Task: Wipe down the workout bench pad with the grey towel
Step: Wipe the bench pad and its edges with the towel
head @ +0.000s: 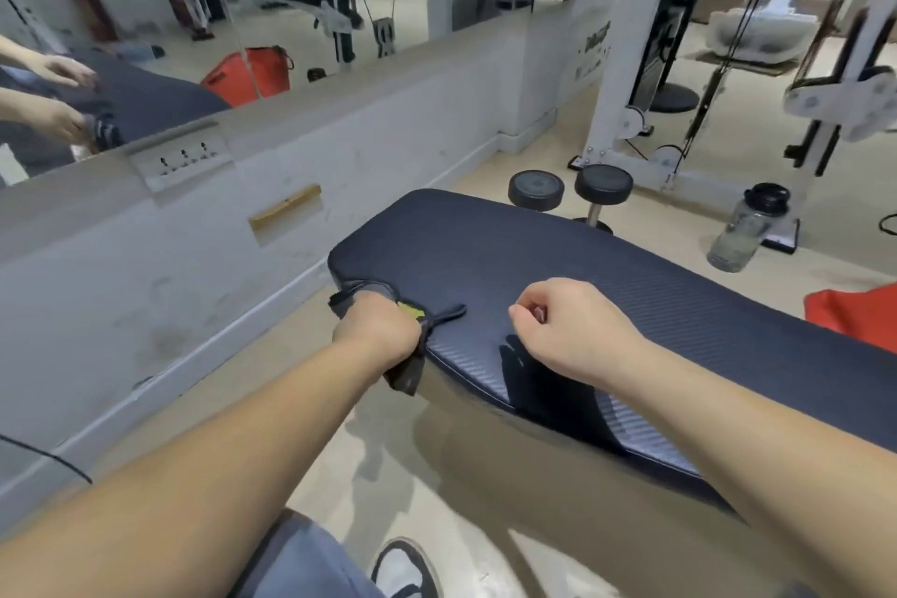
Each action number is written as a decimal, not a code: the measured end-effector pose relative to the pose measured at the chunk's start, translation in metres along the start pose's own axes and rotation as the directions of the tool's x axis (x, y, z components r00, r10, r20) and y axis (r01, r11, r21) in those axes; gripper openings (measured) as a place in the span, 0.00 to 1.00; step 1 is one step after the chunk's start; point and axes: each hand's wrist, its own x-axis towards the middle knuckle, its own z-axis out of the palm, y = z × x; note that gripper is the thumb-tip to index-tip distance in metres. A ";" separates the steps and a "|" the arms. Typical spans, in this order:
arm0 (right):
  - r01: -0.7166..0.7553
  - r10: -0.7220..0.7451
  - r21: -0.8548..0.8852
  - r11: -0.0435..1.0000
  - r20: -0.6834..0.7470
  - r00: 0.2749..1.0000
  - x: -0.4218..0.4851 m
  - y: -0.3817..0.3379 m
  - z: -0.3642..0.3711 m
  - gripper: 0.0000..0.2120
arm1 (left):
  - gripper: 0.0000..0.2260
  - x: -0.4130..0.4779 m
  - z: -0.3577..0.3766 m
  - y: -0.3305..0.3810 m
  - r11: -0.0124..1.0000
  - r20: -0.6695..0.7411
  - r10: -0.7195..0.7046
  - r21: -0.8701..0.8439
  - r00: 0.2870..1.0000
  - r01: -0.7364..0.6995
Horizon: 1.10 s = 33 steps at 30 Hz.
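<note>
Fingers of the left hand (376, 330) curl tight round a bunched dark grey cloth towel (406, 373), holding it against the near left edge of the long, dark navy, textured vinyl workout bench pad (558, 253). Part of the towel hangs below the pad's edge, part sticks out beyond the knuckles, and a small yellow tag shows beside the hand. The right hand (573, 330) is just beside it, over the pad's near edge, its fingers curled into a loose fist with the thumb against the forefinger and nothing in it. Whether it touches the pad I cannot tell.

Beyond the pad's far end stands a black dumbbell with a steel handle (602, 185), and near it on the pale floor is a clear plastic water bottle with a black lid (747, 228). A red bag (854, 311) shows past the pad on the right. A wall mirror (145, 39) on the left reflects both hands. A black-and-white shoe (405, 568) is at the bottom.
</note>
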 end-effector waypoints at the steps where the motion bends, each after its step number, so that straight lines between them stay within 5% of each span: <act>1: -0.029 0.029 0.016 0.999 0.001 1.000 -0.010 0.008 -0.005 0.12 | 0.22 -0.008 0.008 0.001 0.996 0.014 -0.027 -0.086 1.000 0.028; 7: -0.180 0.175 0.123 0.976 0.053 0.983 -0.065 0.054 -0.030 0.16 | 0.37 -0.036 0.077 -0.019 0.916 -0.045 -0.185 -0.369 0.982 0.156; 11: -0.277 0.260 0.180 0.944 0.113 0.959 -0.110 0.076 -0.036 0.18 | 0.28 -0.147 0.110 0.012 0.833 -0.026 -0.258 -0.513 0.966 0.209; 15: -0.443 0.426 0.283 0.851 0.121 0.896 -0.160 0.103 -0.026 0.16 | 0.27 -0.217 0.180 0.037 0.771 0.151 -0.206 -0.583 0.967 0.255; 21: -0.545 0.808 0.725 0.420 -0.026 0.588 -0.243 0.166 -0.028 0.09 | 0.25 -0.295 0.241 0.076 0.779 0.331 -0.143 -0.544 0.933 0.312; 26: -0.558 0.901 0.826 0.084 0.176 0.397 -0.300 0.192 -0.031 0.19 | 0.23 -0.335 0.276 0.084 0.807 0.533 -0.070 -0.466 0.843 0.362; 29: -0.421 0.913 0.904 -0.077 0.234 0.336 -0.328 0.197 -0.032 0.28 | 0.15 -0.370 0.290 0.096 0.804 0.651 -0.025 -0.438 0.759 0.402; 33: -0.154 0.976 0.984 -0.091 0.118 0.180 -0.353 0.205 -0.048 0.24 | 0.11 -0.415 0.298 0.120 0.846 0.815 0.024 -0.325 0.580 0.422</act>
